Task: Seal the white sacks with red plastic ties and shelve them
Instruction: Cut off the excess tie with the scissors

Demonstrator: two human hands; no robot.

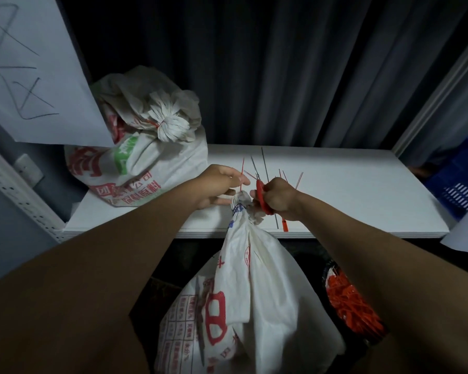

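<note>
Below the shelf edge (254, 234), left hand (216, 188) pinching red tie (241, 175), right hand (277, 198) gripping its tag, white sack (254, 279), print unreadable.

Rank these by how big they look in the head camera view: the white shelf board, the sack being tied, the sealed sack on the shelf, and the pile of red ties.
1. White shelf board
2. Sack being tied, nearer the camera, so it may look enlarged
3. Sealed sack
4. Pile of red ties
</note>
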